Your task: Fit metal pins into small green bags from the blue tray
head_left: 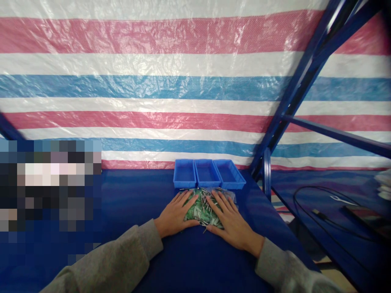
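Note:
A heap of small green and silvery pieces [200,205] lies on the blue table, with thin metal sticks poking out of it. Clear plastic [229,194] shows at its back right; whether it wraps the whole heap I cannot tell. My left hand [175,213] rests on the heap's left side, fingers spread. On the right side lies my right hand [232,221], its fingers also apart and stretched over the pieces. Both hands touch the heap without gripping it. Just behind it stand three blue trays [196,175] side by side, with no contents visible.
Blue metal frame posts [265,171] rise at the table's right edge. On a second surface further right lie a black cable [328,221] and a dark flat object [363,219]. Striped plastic sheeting [152,87] hangs behind. The left side is blurred out.

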Tool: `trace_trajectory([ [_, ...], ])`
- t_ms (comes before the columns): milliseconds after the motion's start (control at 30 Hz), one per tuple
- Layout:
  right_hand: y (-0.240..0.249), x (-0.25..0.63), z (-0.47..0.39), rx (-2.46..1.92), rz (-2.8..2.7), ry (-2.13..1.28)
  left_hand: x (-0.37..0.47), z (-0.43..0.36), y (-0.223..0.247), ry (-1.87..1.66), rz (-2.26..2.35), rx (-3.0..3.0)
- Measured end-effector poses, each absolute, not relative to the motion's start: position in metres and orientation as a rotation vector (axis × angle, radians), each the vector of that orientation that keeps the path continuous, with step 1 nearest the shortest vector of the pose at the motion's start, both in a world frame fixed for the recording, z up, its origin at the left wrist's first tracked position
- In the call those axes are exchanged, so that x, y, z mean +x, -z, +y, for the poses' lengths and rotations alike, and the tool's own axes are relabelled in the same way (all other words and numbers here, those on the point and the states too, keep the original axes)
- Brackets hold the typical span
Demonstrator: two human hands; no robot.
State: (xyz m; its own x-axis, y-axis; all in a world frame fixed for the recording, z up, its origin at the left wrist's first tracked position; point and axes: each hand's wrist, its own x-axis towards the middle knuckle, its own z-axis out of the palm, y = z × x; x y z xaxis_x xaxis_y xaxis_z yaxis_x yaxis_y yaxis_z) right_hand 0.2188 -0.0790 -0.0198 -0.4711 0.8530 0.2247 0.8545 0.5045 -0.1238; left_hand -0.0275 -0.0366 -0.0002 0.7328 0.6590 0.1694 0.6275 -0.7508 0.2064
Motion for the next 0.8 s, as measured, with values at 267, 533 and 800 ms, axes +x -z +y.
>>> trace_trajectory([
  [267,0.0207,0.2181,-0.0794,-1.455,-2.473,0.038,-0.0266,-0.0336,0.0016,-0.359,1.04,2.82],
  [533,0.0202,0.2182,-0.0799,-1.437,-2.458,0.056,-0.0256,-0.0361,0.0011,-0.393,1.037,2.833],
  [800,0.0208,0.2168,-0.0796,-1.406,-2.43,0.163,-0.0253,-0.0362,0.0017,-0.418,1.048,2.813],
])
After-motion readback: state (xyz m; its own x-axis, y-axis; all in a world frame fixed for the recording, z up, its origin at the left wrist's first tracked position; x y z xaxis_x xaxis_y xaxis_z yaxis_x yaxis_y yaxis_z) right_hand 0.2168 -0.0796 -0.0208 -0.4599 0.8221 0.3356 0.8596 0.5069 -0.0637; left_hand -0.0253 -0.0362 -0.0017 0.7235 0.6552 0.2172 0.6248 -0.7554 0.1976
